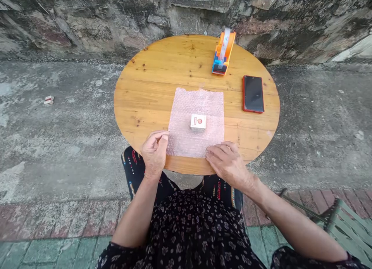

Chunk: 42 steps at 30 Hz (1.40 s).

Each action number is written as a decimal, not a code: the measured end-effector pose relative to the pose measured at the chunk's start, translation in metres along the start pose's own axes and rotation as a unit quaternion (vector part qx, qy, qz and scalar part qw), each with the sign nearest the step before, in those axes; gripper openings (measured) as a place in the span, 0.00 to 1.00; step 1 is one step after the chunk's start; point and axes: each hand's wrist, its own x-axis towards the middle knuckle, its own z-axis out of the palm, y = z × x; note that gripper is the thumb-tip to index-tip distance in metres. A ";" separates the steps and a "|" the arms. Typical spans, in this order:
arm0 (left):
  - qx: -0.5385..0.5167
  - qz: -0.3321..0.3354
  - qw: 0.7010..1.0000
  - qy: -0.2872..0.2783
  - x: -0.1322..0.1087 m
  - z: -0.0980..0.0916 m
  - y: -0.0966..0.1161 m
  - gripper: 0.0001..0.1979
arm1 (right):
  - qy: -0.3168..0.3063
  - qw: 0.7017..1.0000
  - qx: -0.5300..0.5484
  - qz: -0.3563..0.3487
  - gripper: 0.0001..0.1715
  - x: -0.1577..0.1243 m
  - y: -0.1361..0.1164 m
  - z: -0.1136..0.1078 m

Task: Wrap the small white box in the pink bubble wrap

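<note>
A small white box with red print [198,122] sits on a pinkish sheet of bubble wrap [186,141], which lies flat on the round wooden table [162,63]. My left hand [155,150] is at the sheet's left edge, thumb and forefinger pinched together there. Over the sheet's lower right corner, my right hand [228,160] rests with its fingers stretched out and lying flat. Neither hand touches the box.
At the table's far side stands an orange and blue tape dispenser [223,52] with clear tape. A phone in a red case [253,93] lies at the right. A stone wall [116,21] rises behind, and a green slatted chair [348,226] is at the lower right.
</note>
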 end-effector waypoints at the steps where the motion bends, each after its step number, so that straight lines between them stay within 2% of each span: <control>1: 0.013 0.006 1.000 -0.006 0.000 -0.001 0.001 0.06 | 0.002 1.000 0.001 -0.002 0.08 0.000 0.000 0.001; 3: 0.056 0.042 0.997 -0.031 -0.002 -0.002 0.004 0.06 | 0.009 1.000 0.005 0.003 0.08 0.001 0.001 0.003; 5: 0.124 0.116 0.982 -0.079 -0.006 -0.003 0.008 0.07 | 0.017 1.000 0.018 0.015 0.09 0.002 0.002 0.003; 8: 0.217 0.215 0.937 -0.169 -0.013 -0.004 0.015 0.17 | 0.022 0.997 0.057 0.040 0.09 0.005 0.004 0.001; 11: 0.269 0.251 0.902 -0.225 -0.017 -0.001 0.021 0.24 | 0.014 0.993 0.103 0.058 0.08 0.010 0.008 -0.006; 13: 0.291 0.273 0.887 -0.233 -0.015 0.003 0.024 0.21 | 0.014 0.991 0.120 0.062 0.08 0.014 0.013 -0.012; 15: 0.295 0.289 0.883 -0.225 -0.010 0.008 0.026 0.13 | 0.023 0.989 0.127 0.066 0.08 0.019 0.018 -0.020; 17: 0.282 0.290 0.891 -0.206 -0.003 0.012 0.029 0.07 | 0.038 0.987 0.140 0.068 0.07 0.024 0.024 -0.029; 19: 0.267 0.280 0.903 -0.189 0.005 0.016 0.033 0.05 | 0.051 0.983 0.165 0.067 0.07 0.029 0.028 -0.036; 22: 0.254 0.272 0.910 -0.181 0.018 0.022 0.040 0.04 | 0.055 0.981 0.171 0.072 0.26 0.036 0.032 -0.041; 23: 0.250 0.270 0.911 -0.185 0.023 0.024 0.042 0.04 | 0.056 0.983 0.159 0.076 0.27 0.039 0.033 -0.040; 24: 0.245 0.267 0.912 -0.191 0.028 0.026 0.043 0.04 | 0.058 0.985 0.145 0.080 0.24 0.042 0.035 -0.039; 27: 0.225 0.236 0.920 -0.218 0.043 0.035 0.045 0.04 | 0.069 0.984 0.135 0.088 0.06 0.052 0.042 -0.030; 28: 0.218 0.219 0.924 -0.224 0.048 0.037 0.045 0.04 | 0.077 0.982 0.143 0.092 0.05 0.055 0.046 -0.027; 34: 0.172 0.136 0.948 -0.232 0.066 0.050 0.041 0.05 | 0.105 0.964 0.205 0.132 0.06 0.072 0.071 -0.017; 42: 0.138 0.125 0.949 -0.254 0.070 0.056 0.034 0.05 | 0.069 0.942 0.285 0.161 0.08 0.074 0.077 -0.015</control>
